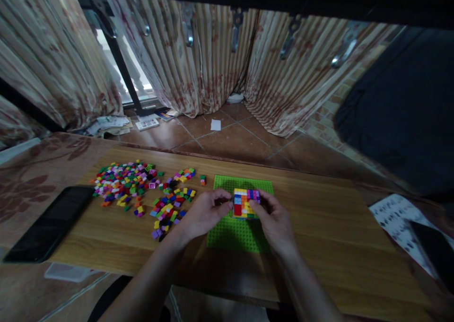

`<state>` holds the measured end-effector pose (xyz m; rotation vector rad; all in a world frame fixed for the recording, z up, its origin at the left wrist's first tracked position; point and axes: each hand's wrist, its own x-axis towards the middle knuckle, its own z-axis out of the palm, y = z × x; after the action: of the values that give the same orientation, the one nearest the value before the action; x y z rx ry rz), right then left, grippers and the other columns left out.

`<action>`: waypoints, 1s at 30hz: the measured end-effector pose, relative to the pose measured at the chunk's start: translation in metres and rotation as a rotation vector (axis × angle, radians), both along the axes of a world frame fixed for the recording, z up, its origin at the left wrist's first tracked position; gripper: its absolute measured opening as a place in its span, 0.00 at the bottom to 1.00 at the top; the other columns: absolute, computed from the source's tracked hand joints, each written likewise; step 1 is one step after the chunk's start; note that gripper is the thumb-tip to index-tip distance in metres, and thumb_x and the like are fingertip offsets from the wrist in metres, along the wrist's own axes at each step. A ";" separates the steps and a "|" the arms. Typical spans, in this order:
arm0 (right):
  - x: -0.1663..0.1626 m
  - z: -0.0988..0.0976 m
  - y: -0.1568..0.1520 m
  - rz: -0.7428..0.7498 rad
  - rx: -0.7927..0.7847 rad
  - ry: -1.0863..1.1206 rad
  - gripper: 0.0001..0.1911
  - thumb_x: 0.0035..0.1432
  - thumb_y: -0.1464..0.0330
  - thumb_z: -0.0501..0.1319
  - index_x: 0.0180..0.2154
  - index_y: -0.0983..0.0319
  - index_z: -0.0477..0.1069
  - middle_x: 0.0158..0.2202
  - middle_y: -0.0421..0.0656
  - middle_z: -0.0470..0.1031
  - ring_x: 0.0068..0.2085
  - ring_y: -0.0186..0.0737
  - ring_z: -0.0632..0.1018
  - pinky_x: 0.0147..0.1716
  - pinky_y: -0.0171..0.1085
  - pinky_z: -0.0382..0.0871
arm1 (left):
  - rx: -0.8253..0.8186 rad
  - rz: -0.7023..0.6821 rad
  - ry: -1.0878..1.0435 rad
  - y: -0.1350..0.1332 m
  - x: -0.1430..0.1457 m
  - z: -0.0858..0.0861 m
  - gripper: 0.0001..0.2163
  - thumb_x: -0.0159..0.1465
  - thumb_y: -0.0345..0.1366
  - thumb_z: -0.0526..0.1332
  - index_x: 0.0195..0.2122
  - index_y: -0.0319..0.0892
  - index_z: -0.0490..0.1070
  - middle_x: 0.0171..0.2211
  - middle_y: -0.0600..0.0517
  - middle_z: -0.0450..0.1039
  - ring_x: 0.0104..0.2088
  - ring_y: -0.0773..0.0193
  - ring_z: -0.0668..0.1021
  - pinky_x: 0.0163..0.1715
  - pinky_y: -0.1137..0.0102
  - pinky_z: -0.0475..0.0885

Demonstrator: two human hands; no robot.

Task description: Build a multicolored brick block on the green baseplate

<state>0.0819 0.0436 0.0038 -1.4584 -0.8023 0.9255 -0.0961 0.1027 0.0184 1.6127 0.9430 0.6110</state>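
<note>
A green baseplate lies on the wooden table, with a small block of coloured bricks built on its upper middle. My left hand rests at the block's left edge, fingers curled together at that edge. My right hand is at the block's right and lower edge, fingers bent and pressing on the bricks. I cannot make out a separate brick in either hand. Left of the plate lies a scatter of several loose coloured bricks, with a smaller group beside my left hand.
A dark phone lies flat at the table's left end. A printed sheet and a dark object sit at the right end. Beyond the table's far edge are a tiled floor, striped curtains and papers on the floor.
</note>
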 end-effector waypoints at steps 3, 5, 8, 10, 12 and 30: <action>0.003 0.001 0.000 0.007 -0.009 0.060 0.23 0.46 0.55 0.71 0.43 0.59 0.77 0.41 0.44 0.83 0.43 0.45 0.81 0.48 0.47 0.73 | 0.006 0.026 0.006 0.001 -0.004 0.003 0.09 0.62 0.39 0.59 0.38 0.39 0.74 0.28 0.54 0.71 0.27 0.68 0.70 0.27 0.74 0.65; 0.007 0.002 0.000 -0.029 -0.019 0.102 0.23 0.46 0.53 0.71 0.42 0.59 0.78 0.41 0.45 0.83 0.43 0.45 0.81 0.48 0.47 0.73 | 0.008 0.069 0.006 0.003 -0.007 0.003 0.09 0.62 0.39 0.60 0.38 0.39 0.74 0.28 0.54 0.71 0.27 0.68 0.71 0.28 0.73 0.65; 0.012 0.002 0.000 -0.104 -0.030 0.147 0.23 0.47 0.51 0.70 0.39 0.60 0.79 0.40 0.45 0.83 0.42 0.45 0.80 0.46 0.45 0.73 | -0.008 0.130 -0.027 0.009 -0.015 0.003 0.10 0.61 0.40 0.61 0.39 0.39 0.73 0.29 0.53 0.72 0.28 0.67 0.72 0.29 0.73 0.67; 0.013 0.002 0.000 -0.117 -0.036 0.152 0.23 0.46 0.50 0.70 0.38 0.60 0.79 0.40 0.45 0.83 0.43 0.44 0.80 0.46 0.44 0.73 | 0.018 0.150 -0.040 0.014 -0.023 0.005 0.10 0.61 0.40 0.61 0.38 0.38 0.73 0.29 0.52 0.73 0.29 0.66 0.73 0.29 0.73 0.68; 0.014 0.002 0.000 -0.097 -0.047 0.143 0.23 0.46 0.51 0.70 0.39 0.59 0.79 0.40 0.45 0.83 0.42 0.44 0.80 0.46 0.44 0.73 | 0.073 0.190 -0.022 0.019 -0.032 0.011 0.10 0.61 0.40 0.61 0.37 0.38 0.73 0.30 0.52 0.74 0.30 0.66 0.74 0.30 0.73 0.68; 0.016 0.008 -0.005 0.009 -0.162 -0.125 0.27 0.45 0.50 0.69 0.44 0.59 0.79 0.43 0.45 0.83 0.44 0.50 0.82 0.46 0.48 0.76 | 0.310 0.386 0.631 0.031 -0.095 0.031 0.10 0.58 0.32 0.58 0.32 0.40 0.81 0.27 0.50 0.80 0.30 0.62 0.78 0.32 0.72 0.69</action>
<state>0.0980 0.0382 0.0117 -1.6674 -0.8410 0.9302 -0.1911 0.1342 0.0490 1.9650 1.7194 0.5289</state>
